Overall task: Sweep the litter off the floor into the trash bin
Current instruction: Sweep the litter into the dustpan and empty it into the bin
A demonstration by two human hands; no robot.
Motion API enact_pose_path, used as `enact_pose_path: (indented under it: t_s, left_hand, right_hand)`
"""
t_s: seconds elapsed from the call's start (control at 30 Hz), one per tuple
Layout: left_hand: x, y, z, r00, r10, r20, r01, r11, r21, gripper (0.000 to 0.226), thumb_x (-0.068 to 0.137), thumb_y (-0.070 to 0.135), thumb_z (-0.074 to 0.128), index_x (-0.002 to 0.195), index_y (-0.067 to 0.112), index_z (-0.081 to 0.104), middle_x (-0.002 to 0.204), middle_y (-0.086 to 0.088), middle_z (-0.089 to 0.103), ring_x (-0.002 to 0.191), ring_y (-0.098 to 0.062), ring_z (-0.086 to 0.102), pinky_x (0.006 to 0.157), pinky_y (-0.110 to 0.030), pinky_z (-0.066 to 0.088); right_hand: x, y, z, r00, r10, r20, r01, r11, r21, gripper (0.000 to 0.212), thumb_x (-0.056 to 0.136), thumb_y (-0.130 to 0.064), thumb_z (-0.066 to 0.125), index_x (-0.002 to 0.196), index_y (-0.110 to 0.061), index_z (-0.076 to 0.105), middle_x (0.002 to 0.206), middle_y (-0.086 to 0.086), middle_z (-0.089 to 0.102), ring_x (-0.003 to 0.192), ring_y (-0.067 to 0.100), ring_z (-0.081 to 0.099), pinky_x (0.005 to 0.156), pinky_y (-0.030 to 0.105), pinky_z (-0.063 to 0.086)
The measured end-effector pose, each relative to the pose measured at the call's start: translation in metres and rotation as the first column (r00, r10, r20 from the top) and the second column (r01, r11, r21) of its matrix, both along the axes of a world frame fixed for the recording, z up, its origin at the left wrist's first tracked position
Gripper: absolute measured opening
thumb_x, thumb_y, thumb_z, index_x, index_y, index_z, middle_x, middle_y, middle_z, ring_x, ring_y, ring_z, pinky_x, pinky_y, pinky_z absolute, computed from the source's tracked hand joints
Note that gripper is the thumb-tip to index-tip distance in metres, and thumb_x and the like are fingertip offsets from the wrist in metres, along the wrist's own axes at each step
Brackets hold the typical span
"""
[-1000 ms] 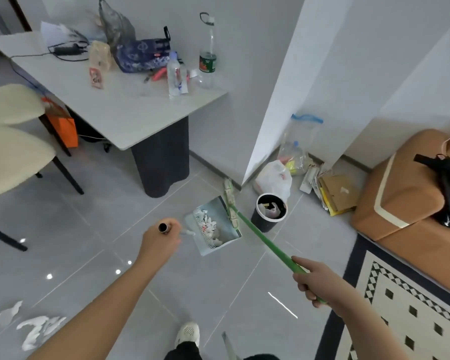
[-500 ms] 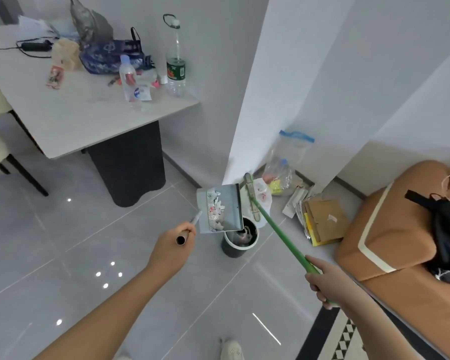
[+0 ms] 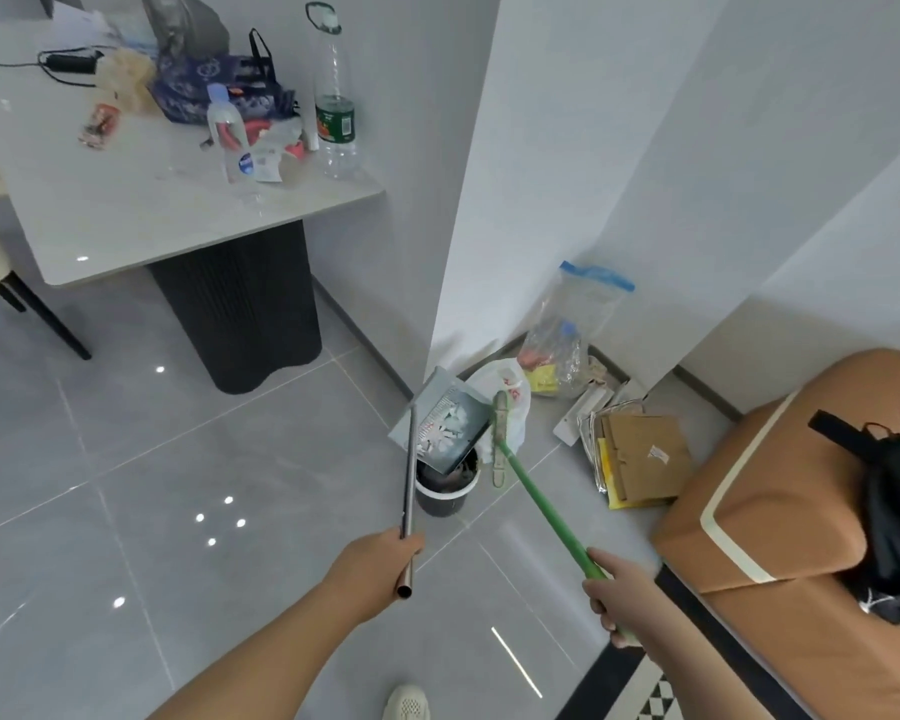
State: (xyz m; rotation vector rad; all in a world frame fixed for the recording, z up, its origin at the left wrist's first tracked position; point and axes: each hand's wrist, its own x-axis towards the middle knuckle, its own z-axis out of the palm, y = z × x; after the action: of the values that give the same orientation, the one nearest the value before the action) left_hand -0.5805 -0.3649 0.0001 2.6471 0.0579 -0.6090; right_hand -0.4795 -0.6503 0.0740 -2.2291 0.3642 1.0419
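My left hand (image 3: 380,561) grips the metal handle (image 3: 410,485) of a grey dustpan (image 3: 440,426). The pan is tipped over the small black trash bin (image 3: 445,493) with a white rim, and white paper litter (image 3: 450,428) lies in the pan. My right hand (image 3: 622,597) holds the green broom handle (image 3: 541,511). The broom head (image 3: 500,439) stands just right of the bin, next to the pan.
A white table (image 3: 141,200) on a black pedestal stands at the left with bottles and bags. A white plastic bag (image 3: 510,392), a zip bag (image 3: 567,345) and cardboard (image 3: 640,454) lie in the corner. A brown sofa (image 3: 780,511) is at the right.
I have stepped closer to the bin. The dustpan has tilted steeply over the bin, its handle now pointing down toward me. The broom head stays beside the bin.
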Motion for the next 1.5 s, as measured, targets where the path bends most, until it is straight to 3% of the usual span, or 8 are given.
enact_pose_path:
  t_s: [0.2,0.3,0.4,0.5,0.67,0.8,0.87,1.5]
  left_hand:
    - [0.008,-0.006,-0.004,0.978,0.134,-0.16,-0.164,0.968,-0.192,0.047,0.09,-0.003,0.04,0.119,0.029,0.059,0.108,0.0,0.059,0.082,-0.015,0.049,0.074,-0.022,0.04]
    - [0.015,-0.003,-0.006,0.822,0.426,-0.378,-0.56,0.723,-0.404,0.042,0.095,-0.002,0.033,0.097,0.022,0.067,0.089,-0.002,0.056,0.075,-0.016,0.058,0.066,-0.024,0.05]
    - [0.018,-0.01,-0.008,0.595,0.613,-0.519,-0.803,0.426,-0.416,0.018,0.096,0.005,0.04,0.105,0.01,0.054,0.095,-0.016,0.055,0.063,-0.028,0.067,0.052,-0.033,0.056]
    - [0.022,-0.021,-0.013,0.434,0.723,-0.537,-0.901,0.356,-0.249,0.026,0.097,0.006,0.034,0.122,0.008,0.04,0.083,-0.015,0.051,0.053,-0.022,0.047,0.048,-0.025,0.038]
    - [0.019,-0.025,-0.021,0.566,0.743,-0.357,-0.822,0.545,-0.168,0.029,0.096,0.011,0.037,0.12,0.003,0.051,0.095,-0.012,0.053,0.06,-0.022,0.045,0.046,-0.024,0.038]
    - [-0.007,-0.024,-0.031,0.694,0.683,-0.225,-0.716,0.687,-0.123,0.024,0.099,0.016,0.04,0.113,0.006,0.058,0.109,-0.014,0.065,0.093,-0.031,0.064,0.08,-0.036,0.054]
    - [-0.02,-0.019,-0.037,0.737,0.654,-0.171,-0.674,0.731,-0.108,0.022,0.101,0.017,0.039,0.109,0.006,0.056,0.104,-0.013,0.066,0.092,-0.03,0.064,0.082,-0.037,0.054]
    - [-0.081,0.014,-0.051,0.892,0.434,-0.123,-0.421,0.899,0.116,0.031,0.098,0.011,0.038,0.128,0.016,0.047,0.103,-0.005,0.066,0.09,-0.023,0.066,0.076,-0.033,0.052]
  right_hand:
    - [0.006,-0.015,-0.012,0.999,-0.041,-0.027,0.041,0.999,-0.005,0.06,0.092,0.001,0.04,0.147,-0.023,0.035,0.068,0.01,0.044,0.05,0.017,0.036,0.043,0.022,0.03]
    - [0.006,-0.022,-0.012,0.998,-0.047,-0.033,0.047,0.999,0.005,0.059,0.094,0.0,0.041,0.147,-0.022,0.034,0.068,0.011,0.043,0.051,0.017,0.036,0.043,0.021,0.03]
    - [0.004,-0.025,-0.012,0.998,-0.054,-0.043,0.054,0.999,0.003,0.058,0.094,-0.001,0.042,0.148,-0.022,0.034,0.069,0.011,0.045,0.051,0.017,0.037,0.042,0.021,0.032]
    - [0.0,-0.027,-0.011,0.997,-0.059,-0.05,0.059,0.998,0.005,0.059,0.094,0.0,0.042,0.148,-0.022,0.033,0.07,0.011,0.044,0.052,0.017,0.037,0.043,0.022,0.032]
    - [-0.007,-0.031,-0.006,0.997,-0.062,-0.041,0.062,0.998,0.005,0.058,0.095,0.0,0.042,0.148,-0.021,0.032,0.07,0.01,0.044,0.052,0.016,0.036,0.041,0.02,0.032]
    - [-0.009,-0.036,-0.007,0.997,-0.061,-0.043,0.061,0.998,0.003,0.058,0.094,0.002,0.04,0.147,-0.021,0.035,0.068,0.01,0.043,0.051,0.016,0.035,0.042,0.019,0.03]
    - [-0.008,-0.037,-0.007,0.997,-0.057,-0.042,0.057,0.998,-0.001,0.056,0.094,0.002,0.04,0.145,-0.021,0.038,0.066,0.009,0.043,0.05,0.016,0.035,0.042,0.019,0.03]
    - [0.017,-0.039,-0.016,0.993,-0.083,-0.086,0.076,0.994,-0.081,0.053,0.094,0.004,0.036,0.142,-0.018,0.04,0.057,0.007,0.038,0.048,0.015,0.031,0.045,0.02,0.026]
